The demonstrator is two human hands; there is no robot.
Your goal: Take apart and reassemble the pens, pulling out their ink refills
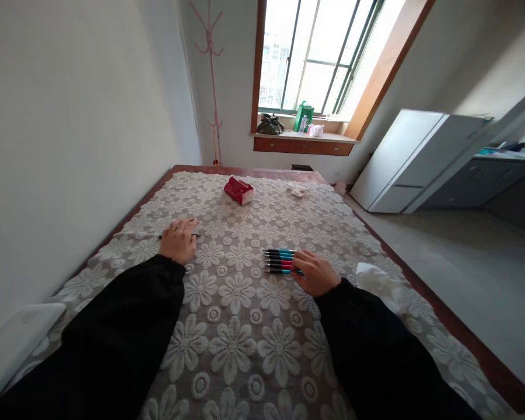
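My right hand [315, 272] rests its fingers on the row of pens [280, 261] at frame centre; left hand [178, 239] pins one pen [195, 235] flat. Best keep the tips aligned.

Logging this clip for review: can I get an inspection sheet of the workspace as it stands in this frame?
Surface: table under a lace floral cloth.
Job's things: row of pens; one dark pen apart.
Clutter: red packet, crumpled tissue, white tissue.
Hands: left hand rests on the dark pen; right hand touches the row of pens.
Cables: nothing seen.
Surroundings: window, sill with a green bag, pink coat stand, white cabinet.
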